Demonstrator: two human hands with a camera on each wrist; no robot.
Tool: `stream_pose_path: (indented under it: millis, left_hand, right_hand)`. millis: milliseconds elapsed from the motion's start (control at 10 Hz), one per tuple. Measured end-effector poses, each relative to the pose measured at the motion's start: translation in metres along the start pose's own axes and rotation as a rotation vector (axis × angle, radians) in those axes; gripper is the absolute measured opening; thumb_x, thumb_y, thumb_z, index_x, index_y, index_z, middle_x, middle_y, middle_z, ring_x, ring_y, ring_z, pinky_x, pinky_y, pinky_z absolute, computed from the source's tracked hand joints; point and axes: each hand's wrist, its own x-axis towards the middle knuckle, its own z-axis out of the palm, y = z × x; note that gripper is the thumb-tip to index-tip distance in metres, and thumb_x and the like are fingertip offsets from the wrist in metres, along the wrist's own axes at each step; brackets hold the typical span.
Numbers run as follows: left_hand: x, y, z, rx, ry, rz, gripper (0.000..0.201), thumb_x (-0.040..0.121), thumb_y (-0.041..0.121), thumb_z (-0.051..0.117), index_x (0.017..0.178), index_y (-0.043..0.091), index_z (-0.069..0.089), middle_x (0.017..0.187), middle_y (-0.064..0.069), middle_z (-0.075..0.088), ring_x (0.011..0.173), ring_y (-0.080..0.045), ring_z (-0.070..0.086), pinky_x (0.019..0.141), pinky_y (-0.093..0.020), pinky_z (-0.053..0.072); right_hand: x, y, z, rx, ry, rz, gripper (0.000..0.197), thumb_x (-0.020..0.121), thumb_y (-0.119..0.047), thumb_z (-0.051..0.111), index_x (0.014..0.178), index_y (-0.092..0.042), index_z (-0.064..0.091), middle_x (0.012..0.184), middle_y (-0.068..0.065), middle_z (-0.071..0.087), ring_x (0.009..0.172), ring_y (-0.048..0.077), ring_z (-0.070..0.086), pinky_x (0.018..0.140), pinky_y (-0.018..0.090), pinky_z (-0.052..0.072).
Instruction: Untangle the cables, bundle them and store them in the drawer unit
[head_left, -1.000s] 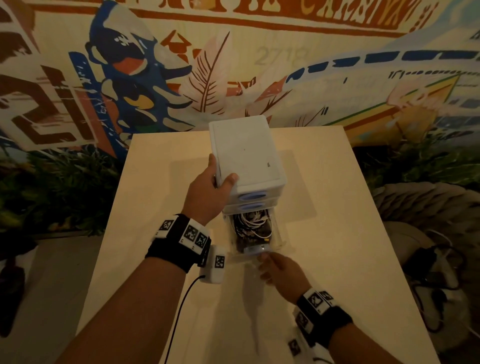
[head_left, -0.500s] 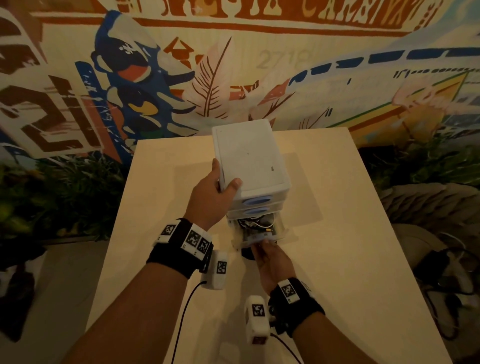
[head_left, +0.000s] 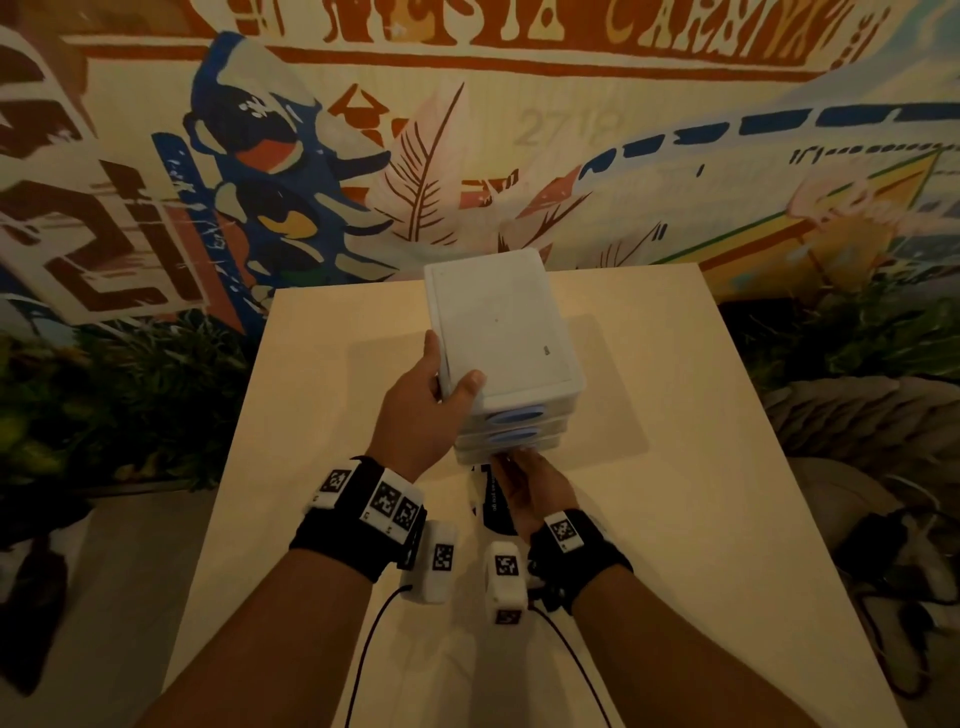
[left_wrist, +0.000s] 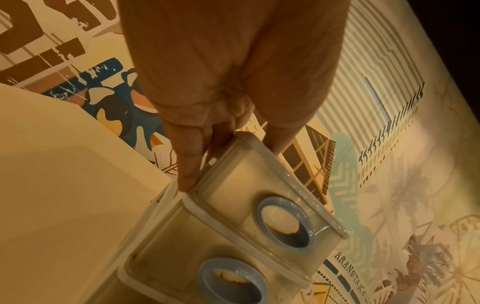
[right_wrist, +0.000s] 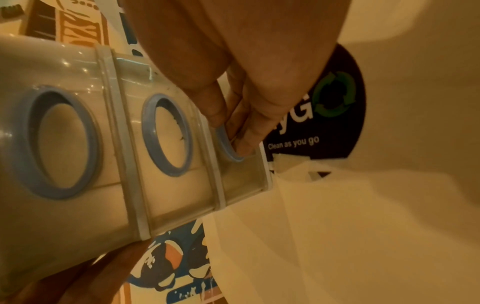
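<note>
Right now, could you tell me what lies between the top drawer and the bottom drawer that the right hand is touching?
The middle drawer, shut, with its blue ring handle, sits between the top drawer and the bottom drawer. The right wrist view shows it best.

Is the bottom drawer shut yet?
Shut, or very nearly. The bottom drawer sits level with the two fronts above it in the drawer unit; the right hand has fingers in its blue ring pull.
</note>
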Motion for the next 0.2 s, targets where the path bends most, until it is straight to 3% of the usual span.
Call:
stream_pose_path:
  millis: [200]
  left_hand:
    - [-0.011,-0.004,-0.010,-0.166,-0.060,-0.035,0.080,0.097,0.056,0.058,0.161,0.033,0.016,0.141,0.011,0.059,0.118,-0.006,0.058,0.096,-0.020,0.046]
  right_hand:
    - [-0.015,-0.022,-0.032,-0.359,0.010,0.068,0.022,0.096,-0.009,0.065,0.114,0.003,0.068,0.104,0.021,0.073,0.090,0.034,0.070,0.089,0.042,0.058]
